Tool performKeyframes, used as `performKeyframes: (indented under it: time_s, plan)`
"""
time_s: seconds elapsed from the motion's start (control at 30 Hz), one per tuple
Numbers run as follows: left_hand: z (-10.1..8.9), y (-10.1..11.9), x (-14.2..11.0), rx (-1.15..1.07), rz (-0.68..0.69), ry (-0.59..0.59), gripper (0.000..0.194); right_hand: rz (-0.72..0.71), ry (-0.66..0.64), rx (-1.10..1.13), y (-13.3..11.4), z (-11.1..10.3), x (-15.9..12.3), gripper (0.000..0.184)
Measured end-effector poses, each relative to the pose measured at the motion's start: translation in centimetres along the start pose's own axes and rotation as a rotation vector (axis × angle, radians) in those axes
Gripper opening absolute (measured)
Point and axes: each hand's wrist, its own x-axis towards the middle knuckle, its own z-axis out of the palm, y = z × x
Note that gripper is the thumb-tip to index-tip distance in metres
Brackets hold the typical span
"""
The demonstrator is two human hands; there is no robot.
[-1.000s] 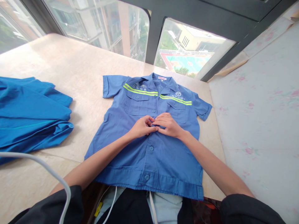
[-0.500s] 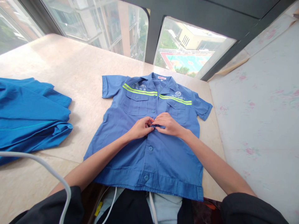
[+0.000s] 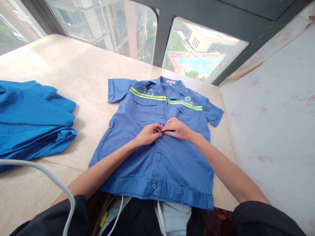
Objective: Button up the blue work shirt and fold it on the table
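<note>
A blue short-sleeved work shirt (image 3: 133,154) lies face up on the table, its collar toward the window and its hem at the near edge. Yellow-green reflective stripes cross the chest above two flap pockets. My left hand (image 3: 150,133) pinches the front placket at mid-chest from the left. Against it, my right hand (image 3: 177,128) pinches the fabric from the other side, lifting a small fold. Whatever button lies between the fingertips is hidden. Other buttons show on the placket, such as one button (image 3: 158,155) just below the hands and a lower button (image 3: 154,186) near the hem.
Crumpled blue clothing (image 3: 31,118) lies at the left of the pale table (image 3: 91,68). A white cable (image 3: 52,182) arches across the near left. Windows with a dark frame (image 3: 163,42) border the far side, and a flower-patterned wall (image 3: 270,124) stands at the right.
Both hands stay at the same spot on the placket, with only slight finger movement. The right fingers are drawn a little closer together. The shirt lies as before.
</note>
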Motion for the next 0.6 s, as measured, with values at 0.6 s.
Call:
performKeyframes:
  time_s: [0.6]
  plan:
    - [0.1,-0.5,0.3,-0.019,0.008,0.044,0.037,0.059,0.055,-0.132,-1.2,1.4,-0.9,0.023]
